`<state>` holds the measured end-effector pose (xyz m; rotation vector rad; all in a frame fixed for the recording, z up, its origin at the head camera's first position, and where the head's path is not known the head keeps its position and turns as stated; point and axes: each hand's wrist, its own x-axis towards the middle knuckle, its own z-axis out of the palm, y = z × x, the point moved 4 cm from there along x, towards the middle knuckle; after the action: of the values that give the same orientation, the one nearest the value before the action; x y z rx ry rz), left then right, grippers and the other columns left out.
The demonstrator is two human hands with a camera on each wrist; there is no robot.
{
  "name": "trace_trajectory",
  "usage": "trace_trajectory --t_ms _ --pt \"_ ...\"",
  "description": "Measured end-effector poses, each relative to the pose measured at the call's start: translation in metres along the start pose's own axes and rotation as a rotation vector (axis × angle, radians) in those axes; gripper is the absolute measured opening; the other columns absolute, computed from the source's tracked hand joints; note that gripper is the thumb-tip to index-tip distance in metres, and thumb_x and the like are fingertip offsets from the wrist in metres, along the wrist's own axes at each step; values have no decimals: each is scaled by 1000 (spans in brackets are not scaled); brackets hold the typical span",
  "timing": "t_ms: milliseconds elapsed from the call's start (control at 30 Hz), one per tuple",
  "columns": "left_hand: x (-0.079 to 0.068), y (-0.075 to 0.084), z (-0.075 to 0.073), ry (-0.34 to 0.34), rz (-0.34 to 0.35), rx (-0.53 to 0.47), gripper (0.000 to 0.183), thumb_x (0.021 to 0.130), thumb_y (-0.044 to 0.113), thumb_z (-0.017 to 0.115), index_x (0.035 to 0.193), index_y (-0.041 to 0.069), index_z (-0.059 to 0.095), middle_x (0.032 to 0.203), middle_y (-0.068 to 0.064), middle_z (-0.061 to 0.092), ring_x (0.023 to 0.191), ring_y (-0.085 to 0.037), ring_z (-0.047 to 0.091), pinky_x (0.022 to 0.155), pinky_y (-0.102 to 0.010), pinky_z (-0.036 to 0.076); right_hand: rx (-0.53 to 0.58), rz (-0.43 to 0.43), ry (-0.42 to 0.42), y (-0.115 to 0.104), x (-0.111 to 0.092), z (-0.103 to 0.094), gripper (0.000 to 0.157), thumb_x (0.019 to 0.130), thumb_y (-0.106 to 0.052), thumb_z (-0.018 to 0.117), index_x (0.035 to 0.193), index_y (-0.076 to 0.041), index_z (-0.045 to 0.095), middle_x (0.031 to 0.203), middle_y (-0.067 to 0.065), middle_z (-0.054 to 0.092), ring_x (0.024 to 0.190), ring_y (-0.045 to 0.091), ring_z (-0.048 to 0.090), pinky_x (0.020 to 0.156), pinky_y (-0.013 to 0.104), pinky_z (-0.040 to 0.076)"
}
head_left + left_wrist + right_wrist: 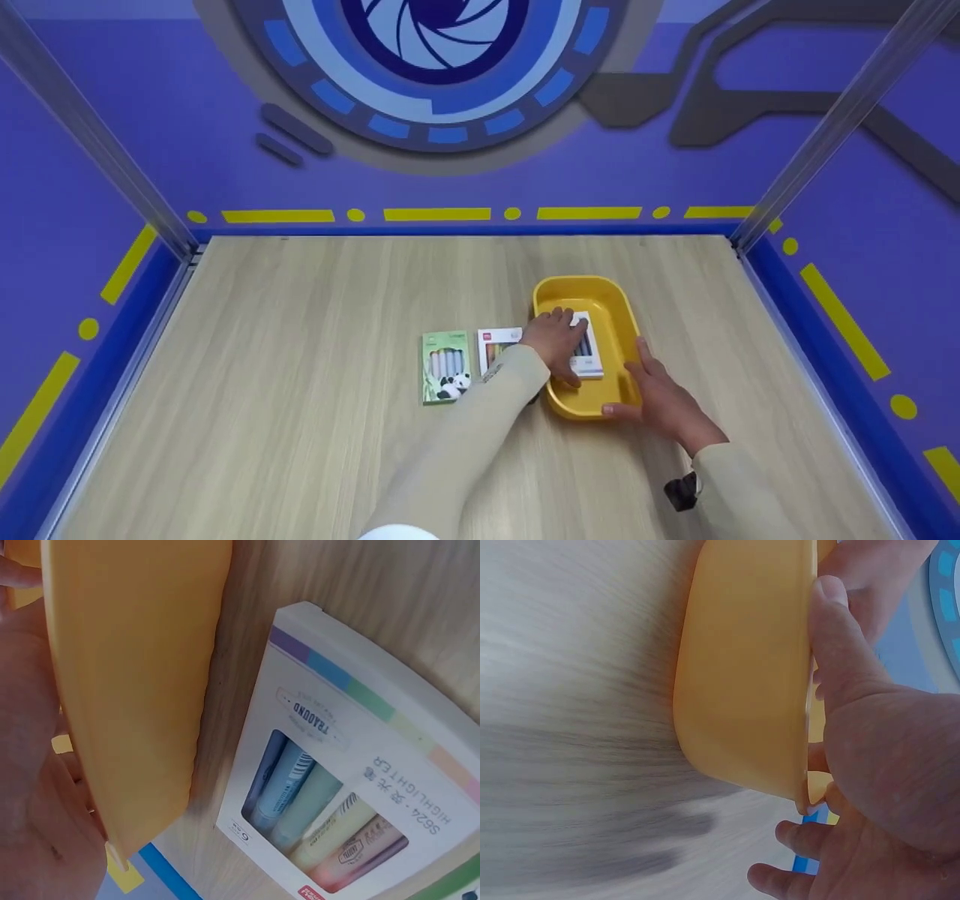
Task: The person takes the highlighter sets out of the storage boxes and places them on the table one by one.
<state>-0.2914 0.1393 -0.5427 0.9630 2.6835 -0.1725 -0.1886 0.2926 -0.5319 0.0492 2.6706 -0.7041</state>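
My left hand [555,341] reaches into a yellow plastic basket [574,409] and holds a white window box of pens [590,345] at the basket's floor. Its fingers spread over the far end, the thumb near the close end; the palm hides much of the box. At the basket's right side my right hand [667,401] grips the rim, thumb along the outer wall [742,675] in the right wrist view. Left of the basket lies a white highlighter box [352,765] with pastel pens in its window, partly covered by the left sleeve in the head view.
A green box of pens [445,367] with a panda picture lies left of the highlighter box. All stand on a wood-grain table [262,390], with blue walls [450,187] at the back and both sides and metal posts [847,112] at the corners.
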Motion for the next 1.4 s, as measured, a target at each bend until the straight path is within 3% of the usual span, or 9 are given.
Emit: trace_trajectory --t_ms 367,600,833,1133,1400 --pt "5 -1 1 -12 -26 -17 109 69 66 74 155 25 20 160 -3 25 148 -21 24 122 -36 23 -2 5 -6 2 1 1 115 71 -73 65 154 -7 20 163 16 -7 145 47 16 113 64 24" --pt "10 1 -3 6 -23 65 113 63 71 74 153 23 25 152 -5 37 138 -21 38 117 -34 33 -12 3 5 2 1 0 115 71 -69 68 153 -4 21 163 18 -6 145 47 17 114 63 24" --pt "13 2 -2 -19 -33 98 115 63 74 72 154 24 22 149 -4 38 134 -19 39 115 -33 34 -22 -7 5 1 -1 -1 117 69 -74 64 152 -4 24 163 18 -6 144 47 20 113 62 27" --pt "13 4 -1 -37 -53 133 120 61 76 71 155 23 18 154 -5 34 140 -21 34 118 -38 29 -13 -5 9 1 -2 -1 112 74 -67 67 154 -5 20 163 18 -5 144 47 20 113 62 27" --pt "15 4 0 -37 -56 154 121 59 78 71 153 22 21 142 -5 45 122 -21 47 109 -36 37 -16 -8 13 1 -2 0 115 71 -72 65 153 -5 22 163 15 -7 145 46 19 113 62 26"
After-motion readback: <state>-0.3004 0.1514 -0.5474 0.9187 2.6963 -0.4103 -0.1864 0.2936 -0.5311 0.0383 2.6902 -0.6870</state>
